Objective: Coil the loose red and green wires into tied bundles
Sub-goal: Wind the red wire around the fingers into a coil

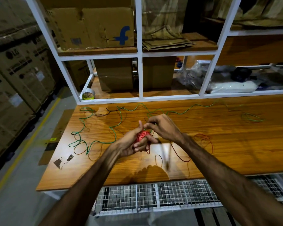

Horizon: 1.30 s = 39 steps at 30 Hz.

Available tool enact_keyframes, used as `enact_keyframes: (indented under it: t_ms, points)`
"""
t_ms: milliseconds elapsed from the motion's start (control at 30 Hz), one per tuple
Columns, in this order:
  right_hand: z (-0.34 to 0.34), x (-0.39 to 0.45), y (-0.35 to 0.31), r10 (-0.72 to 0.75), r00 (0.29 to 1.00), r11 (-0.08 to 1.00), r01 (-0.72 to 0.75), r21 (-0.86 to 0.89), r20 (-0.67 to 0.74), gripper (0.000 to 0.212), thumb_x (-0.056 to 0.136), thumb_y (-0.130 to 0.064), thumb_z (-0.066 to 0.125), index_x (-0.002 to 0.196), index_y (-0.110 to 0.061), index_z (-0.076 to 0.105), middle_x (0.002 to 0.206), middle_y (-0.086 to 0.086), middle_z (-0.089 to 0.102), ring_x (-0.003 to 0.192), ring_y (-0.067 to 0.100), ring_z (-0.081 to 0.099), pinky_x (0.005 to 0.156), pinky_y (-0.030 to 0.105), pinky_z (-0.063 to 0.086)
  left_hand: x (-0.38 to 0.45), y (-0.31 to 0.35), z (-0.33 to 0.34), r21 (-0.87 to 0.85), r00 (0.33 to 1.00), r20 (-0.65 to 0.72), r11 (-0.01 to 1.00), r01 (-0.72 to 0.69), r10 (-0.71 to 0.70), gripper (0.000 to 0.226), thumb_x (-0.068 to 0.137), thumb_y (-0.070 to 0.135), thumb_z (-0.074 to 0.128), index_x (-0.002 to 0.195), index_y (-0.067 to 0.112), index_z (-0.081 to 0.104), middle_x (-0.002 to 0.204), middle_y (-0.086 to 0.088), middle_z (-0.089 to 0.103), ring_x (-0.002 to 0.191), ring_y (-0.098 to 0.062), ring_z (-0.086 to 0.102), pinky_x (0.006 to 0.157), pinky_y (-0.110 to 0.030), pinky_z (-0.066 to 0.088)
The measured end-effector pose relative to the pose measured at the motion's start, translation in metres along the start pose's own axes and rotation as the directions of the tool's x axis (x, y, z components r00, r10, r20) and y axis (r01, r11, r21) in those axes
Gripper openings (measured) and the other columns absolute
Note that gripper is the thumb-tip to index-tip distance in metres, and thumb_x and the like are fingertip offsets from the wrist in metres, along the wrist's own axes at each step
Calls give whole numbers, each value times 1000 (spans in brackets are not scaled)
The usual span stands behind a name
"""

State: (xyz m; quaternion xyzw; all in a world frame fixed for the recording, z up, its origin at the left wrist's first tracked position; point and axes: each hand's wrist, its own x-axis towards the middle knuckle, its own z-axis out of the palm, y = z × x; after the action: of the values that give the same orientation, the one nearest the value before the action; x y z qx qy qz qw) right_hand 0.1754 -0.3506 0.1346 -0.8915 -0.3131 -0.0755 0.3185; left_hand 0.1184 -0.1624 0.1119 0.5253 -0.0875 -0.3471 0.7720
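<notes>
A red wire coil [142,136] is wound around the fingers of my left hand [132,142], held above the middle of the wooden table [235,144]. My right hand [162,126] is just right of the coil and pinches the red wire near my left thumb. The loose tail of the red wire [204,141] trails in loops over the table to the right. A long green wire [95,141] lies in loose curves across the left and back of the table. A short black wire [108,111] rests near the back edge.
A white metal shelf frame [140,75] stands at the back of the table, with cardboard boxes [114,74], a tape roll [88,95] and plastic bags [194,75] in it. Stacked cartons [15,75] line the left aisle. A wire mesh rack [153,194] lies below the table's front edge.
</notes>
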Motion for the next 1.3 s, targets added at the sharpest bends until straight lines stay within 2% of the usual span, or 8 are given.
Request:
enact_keyframes:
  t_ms: [67, 200, 467, 700, 767, 967, 1167, 1300]
  points:
    - [4, -2, -1, 26, 998, 999, -23, 49, -50, 41, 101, -46, 56, 67, -24, 57, 56, -8, 53, 52, 7, 47, 53, 38, 39, -4, 8, 1, -168, 993, 94, 984, -57, 74, 88, 105, 60, 25, 106, -19, 64, 37, 2, 36, 34, -12, 43, 71, -27, 50]
    - [13, -4, 3, 73, 995, 997, -72, 14, -68, 49, 103, -55, 38, 76, -18, 56, 63, 1, 58, 59, 23, 53, 56, 39, 39, -5, 24, -3, -429, 964, 123, 888, -163, 236, 71, 107, 48, 31, 109, -13, 67, 40, 2, 42, 36, -9, 45, 78, -23, 52]
    - [32, 2, -7, 145, 988, 984, -139, -111, 50, 36, 102, -51, 38, 94, -26, 62, 80, 2, 71, 75, 29, 69, 64, 43, 55, 6, 49, 0, -496, 882, -354, 736, -460, 312, 56, 109, 41, 34, 119, -7, 61, 53, 5, 47, 54, -10, 56, 84, -24, 51]
    - [37, -7, -11, 138, 990, 968, -131, -214, 16, 44, 101, -59, 39, 79, -25, 57, 77, 4, 70, 80, 35, 68, 66, 42, 54, 27, 43, -25, -297, 701, -668, 773, -560, 251, 46, 107, 40, 45, 109, -3, 62, 87, -12, 70, 74, -20, 76, 65, -28, 58]
    - [35, -9, -13, 129, 992, 955, -126, -269, -7, 41, 101, -57, 43, 84, -24, 60, 84, 10, 71, 86, 39, 67, 68, 40, 53, 34, 34, -22, -154, 661, -697, 842, -517, 279, 49, 108, 37, 44, 115, -9, 59, 91, -18, 76, 79, -25, 77, 74, -33, 59]
    - [19, -14, -11, 95, 994, 871, -106, -480, -48, 33, 104, -52, 51, 128, -36, 66, 98, 14, 75, 96, 40, 71, 75, 42, 55, 44, 8, -14, 296, 681, -636, 930, -218, 362, 43, 105, 43, 52, 103, 5, 73, 95, -14, 79, 90, -28, 76, 86, -43, 58]
    - [12, -20, -1, -5, 994, 861, -53, -505, -113, 29, 99, -52, 60, 123, -37, 59, 98, 0, 76, 87, 32, 72, 70, 41, 57, 39, 15, 9, 669, 772, -399, 733, -124, 495, 57, 110, 37, 43, 69, 8, 70, 63, -7, 72, 58, -16, 69, 59, -21, 50]
    - [6, -19, 5, -118, 980, 844, 13, -536, -162, 24, 98, -52, 56, 106, -31, 66, 90, -6, 72, 75, 23, 70, 57, 36, 55, 41, 26, 11, 691, 819, -337, 713, -121, 465, 63, 109, 43, 42, 64, 4, 60, 50, -12, 54, 42, -20, 51, 46, -25, 43]
